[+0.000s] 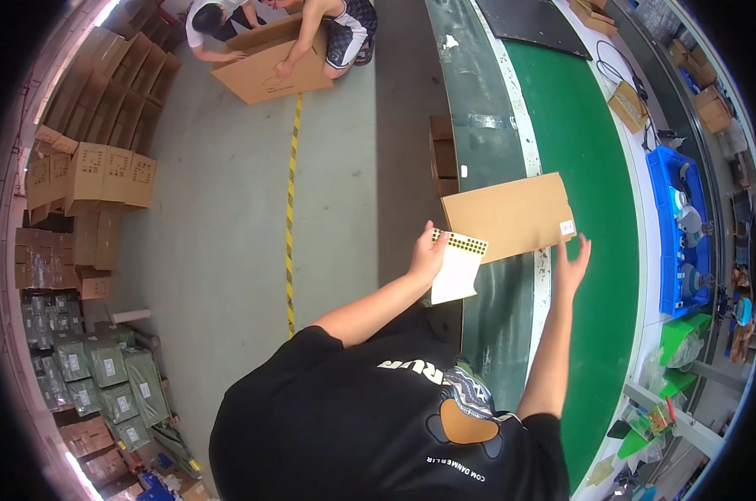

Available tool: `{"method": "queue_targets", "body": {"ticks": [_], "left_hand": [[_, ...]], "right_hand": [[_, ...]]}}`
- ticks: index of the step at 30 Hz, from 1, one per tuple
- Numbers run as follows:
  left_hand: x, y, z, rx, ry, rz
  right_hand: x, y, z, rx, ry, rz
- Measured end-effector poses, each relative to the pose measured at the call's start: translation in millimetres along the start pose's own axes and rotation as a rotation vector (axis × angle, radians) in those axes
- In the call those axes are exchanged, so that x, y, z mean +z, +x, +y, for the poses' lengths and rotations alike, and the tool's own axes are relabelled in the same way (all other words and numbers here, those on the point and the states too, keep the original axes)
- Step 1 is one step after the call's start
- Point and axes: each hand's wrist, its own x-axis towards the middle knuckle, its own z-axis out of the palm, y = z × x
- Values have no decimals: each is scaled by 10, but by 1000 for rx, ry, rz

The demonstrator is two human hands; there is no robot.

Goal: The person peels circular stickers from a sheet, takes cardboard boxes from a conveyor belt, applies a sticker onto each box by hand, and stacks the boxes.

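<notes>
Because the brown cardboard piece (512, 209) is laid flat across the bench, its weight appears to be borne from below, so that neither hand seems to be needed for carrying it. It is set slightly askew, spanning the dark metal ledge (495, 313), the pale strip beside it and the near part of the green surface (595, 150), with a small white label (567, 227) turned upward near its right end. The dotted sheet (459, 275) is held at the cardboard's left end, partly overlapping it in view; whether the two touch cannot be told. It is gripped by its upper-left margin, presumably so that most of the dark round dots are left uncovered

By the left hand (426, 257) the sheet is pinched — thumb and fingers are pressed together on the margin, while the white lower part is left free, a little bent at its bottom edge. The right hand (572, 260) is held with its fingers spread, and nothing is seen between them; it is placed just beside the cardboard's lower right corner — contact with that edge cannot be made out. Farther off, a large carton (269, 71) is being handled by two other people
</notes>
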Motion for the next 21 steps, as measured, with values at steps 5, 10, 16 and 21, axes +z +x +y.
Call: {"method": "queue_targets", "body": {"ticks": [5, 10, 16, 21], "left_hand": [[-214, -278, 427, 195, -152, -242], [125, -720, 903, 115, -133, -611], [872, -1427, 1381, 73, -147, -1071], [1254, -1965, 1529, 46, -224, -1273]], "right_hand": [[-617, -1380, -82, 327, 556, 38], [-1242, -1970, -121, 437, 561, 112], [-2201, -1738, -1146, 238, 604, 193], [-2751, -1975, -1518, 173, 460, 250]]}}
